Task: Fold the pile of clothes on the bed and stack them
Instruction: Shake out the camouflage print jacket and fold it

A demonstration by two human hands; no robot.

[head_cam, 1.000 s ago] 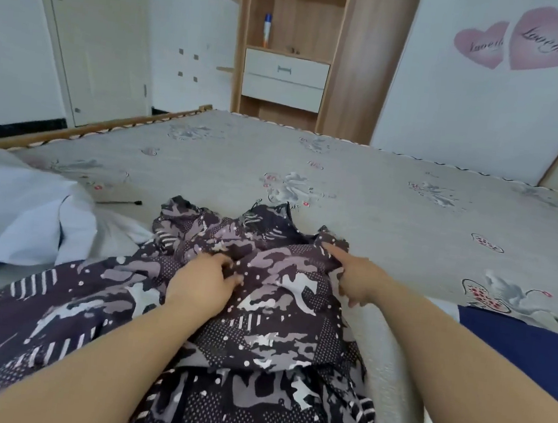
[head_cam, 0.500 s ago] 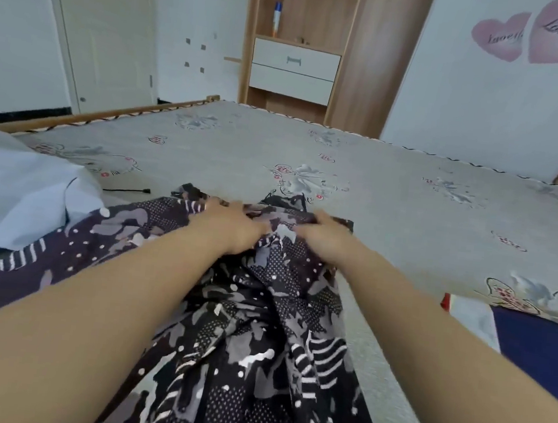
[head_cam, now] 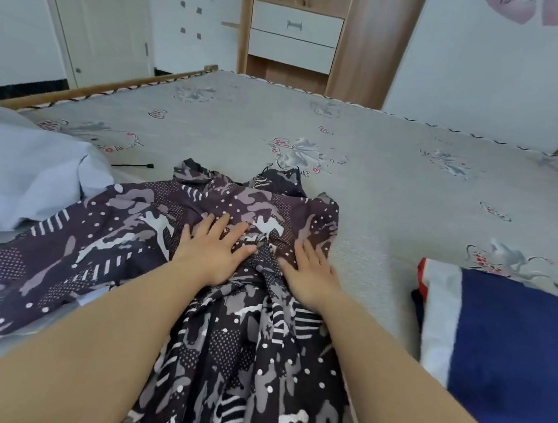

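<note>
A dark patterned garment point(head_cam: 240, 338) with grey, white and dotted patches lies spread on the bed point(head_cam: 378, 173) in front of me, its top end pointing away and one part trailing off to the left. My left hand point(head_cam: 213, 251) lies flat on its upper part, fingers straight and spread. My right hand point(head_cam: 309, 269) presses flat on the cloth just to the right, fingers straight. A bunched fold of fabric runs between the two hands.
A pale blue cloth point(head_cam: 16, 176) is heaped at the left. A navy, white and red folded item point(head_cam: 504, 345) lies at the right. A thin black stick point(head_cam: 131, 164) lies on the mattress. Beyond the bed stand a wooden cabinet with drawers point(head_cam: 294, 37) and a white door point(head_cam: 95, 13).
Both hands have let go of the garment's top end, drawn back toward me and now lie flat on the cloth with straight fingers. The garment lies more spread out.
</note>
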